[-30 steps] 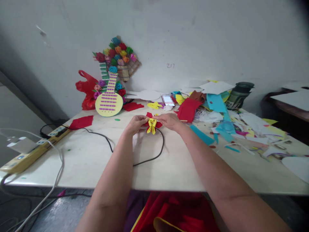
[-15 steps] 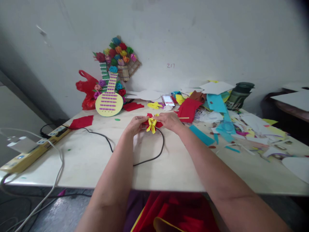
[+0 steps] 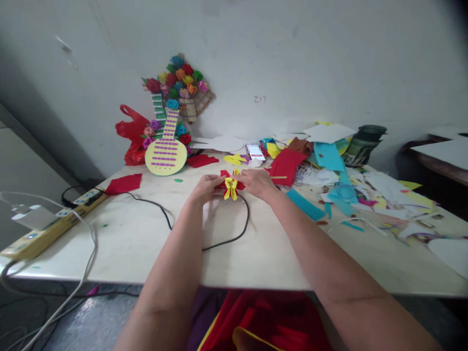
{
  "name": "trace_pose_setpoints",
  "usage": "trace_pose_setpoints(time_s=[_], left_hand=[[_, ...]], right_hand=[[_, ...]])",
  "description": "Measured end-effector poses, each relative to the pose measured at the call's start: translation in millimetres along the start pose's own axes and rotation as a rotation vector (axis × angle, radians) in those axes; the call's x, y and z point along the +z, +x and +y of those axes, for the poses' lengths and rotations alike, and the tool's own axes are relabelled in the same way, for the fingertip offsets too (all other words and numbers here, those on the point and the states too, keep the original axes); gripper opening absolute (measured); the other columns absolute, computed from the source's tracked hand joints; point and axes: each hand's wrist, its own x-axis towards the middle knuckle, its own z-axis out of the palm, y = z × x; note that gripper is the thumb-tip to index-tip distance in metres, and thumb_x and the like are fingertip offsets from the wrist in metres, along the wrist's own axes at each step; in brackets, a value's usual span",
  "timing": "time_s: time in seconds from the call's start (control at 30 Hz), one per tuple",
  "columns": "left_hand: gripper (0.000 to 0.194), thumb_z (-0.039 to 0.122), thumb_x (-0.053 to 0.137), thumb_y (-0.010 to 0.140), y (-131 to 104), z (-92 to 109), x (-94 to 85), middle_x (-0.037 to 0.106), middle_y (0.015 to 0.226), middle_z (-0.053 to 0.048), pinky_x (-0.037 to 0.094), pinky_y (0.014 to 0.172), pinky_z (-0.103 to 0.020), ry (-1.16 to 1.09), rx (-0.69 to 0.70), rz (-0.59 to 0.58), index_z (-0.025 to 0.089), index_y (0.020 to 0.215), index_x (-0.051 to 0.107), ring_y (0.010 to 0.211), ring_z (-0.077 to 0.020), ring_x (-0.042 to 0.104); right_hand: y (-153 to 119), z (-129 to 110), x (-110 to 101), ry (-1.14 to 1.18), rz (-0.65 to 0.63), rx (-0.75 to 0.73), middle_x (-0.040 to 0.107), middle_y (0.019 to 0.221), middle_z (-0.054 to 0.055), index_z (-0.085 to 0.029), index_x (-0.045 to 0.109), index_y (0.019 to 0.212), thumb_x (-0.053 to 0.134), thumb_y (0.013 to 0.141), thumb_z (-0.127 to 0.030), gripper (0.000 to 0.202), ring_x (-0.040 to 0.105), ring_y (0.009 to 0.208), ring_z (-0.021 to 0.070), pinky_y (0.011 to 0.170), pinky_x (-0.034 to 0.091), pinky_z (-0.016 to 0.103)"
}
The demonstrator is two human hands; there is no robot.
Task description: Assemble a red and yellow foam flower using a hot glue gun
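Note:
Between my two hands, above the table, is a red and yellow flower [image 3: 230,187] that looks made of crepe paper. My left hand [image 3: 205,188] is closed, its thumb and fingers pinching the red petals on the left side. From the right, my right hand [image 3: 258,181] is closed with its fingertips at the flower's upper right edge. A thin pale wooden stick [image 3: 280,177] sticks out to the right from behind that hand; how it is gripped is hidden. Behind the hands lies a yellow paper piece [image 3: 234,159].
A black cable [image 3: 245,222] loops under the flower. At left are a power strip [image 3: 54,229], red paper [image 3: 125,183] and a yellow paper guitar [image 3: 165,158]. Paper scraps [image 3: 387,195], a blue strip [image 3: 305,204], a phone [image 3: 255,152] and a green bottle [image 3: 365,145] lie beyond and right.
The flower has tilted slightly, so its yellow petals and centre face me more. Both hands stay in nearly the same place.

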Motion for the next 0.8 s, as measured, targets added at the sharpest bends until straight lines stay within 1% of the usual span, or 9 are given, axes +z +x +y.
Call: trace_pose_setpoints(time_s=[0.17,0.27,0.43,0.53,0.63,0.8], left_hand=[[0.025,0.027,0.076,0.064,1.9,-2.0,-0.9,0.067,0.073,-0.010,0.055,0.057,-0.029,0.036,0.015,0.023,0.008,0.074,0.063,0.062,-0.0195,0.066],[0.025,0.027,0.076,0.063,3.6,-4.1,-1.6,0.068,0.073,-0.010,0.056,0.059,-0.030,0.034,0.025,0.030,0.009,0.075,0.064,0.063,-0.0192,0.066],[0.027,0.028,0.076,0.063,5.9,-6.6,-2.5,0.068,0.074,-0.011,0.056,0.060,-0.032,0.033,0.043,0.015,0.008,0.078,0.064,0.065,-0.0209,0.067],[0.028,0.029,0.076,0.063,6.7,-7.0,-2.9,0.068,0.073,-0.012,0.055,0.060,-0.032,0.049,0.053,0.019,0.008,0.077,0.064,0.064,-0.0213,0.067],[0.028,0.030,0.076,0.064,5.7,-6.1,-2.1,0.068,0.072,-0.011,0.055,0.058,-0.031,0.060,0.058,0.027,0.008,0.078,0.064,0.062,-0.0207,0.066],[0.027,0.030,0.074,0.065,1.6,-1.3,1.5,0.067,0.072,-0.011,0.054,0.056,-0.031,0.054,0.049,0.052,0.008,0.077,0.064,0.061,-0.0213,0.066]], right_hand=[[0.2,-1.0,0.7,0.087,0.008,0.080,0.067,0.102,0.003,-0.035,0.052,0.128,0.034,0.093,-0.029,0.040,0.060,0.088,0.0177,0.063,0.036,0.026],[0.6,-1.3,1.6,0.127,-0.012,0.102,0.067,0.106,0.002,-0.036,0.051,0.128,0.035,0.093,-0.030,0.040,0.061,0.091,0.0178,0.067,0.038,0.026],[3.3,-2.4,3.8,0.145,-0.052,0.096,0.066,0.112,0.001,-0.037,0.049,0.130,0.034,0.093,-0.033,0.040,0.061,0.096,0.0191,0.071,0.040,0.028],[5.0,-3.7,4.9,0.116,-0.097,0.086,0.066,0.115,0.001,-0.039,0.046,0.131,0.034,0.093,-0.030,0.041,0.061,0.098,0.0194,0.073,0.041,0.028],[5.4,-4.3,5.6,0.071,-0.126,0.078,0.067,0.112,0.002,-0.040,0.042,0.134,0.035,0.091,-0.023,0.047,0.062,0.094,0.0196,0.071,0.041,0.029],[3.8,-4.8,4.9,0.045,-0.081,0.064,0.065,0.113,0.002,-0.039,0.041,0.135,0.034,0.088,-0.015,0.053,0.061,0.093,0.0193,0.068,0.040,0.029]])
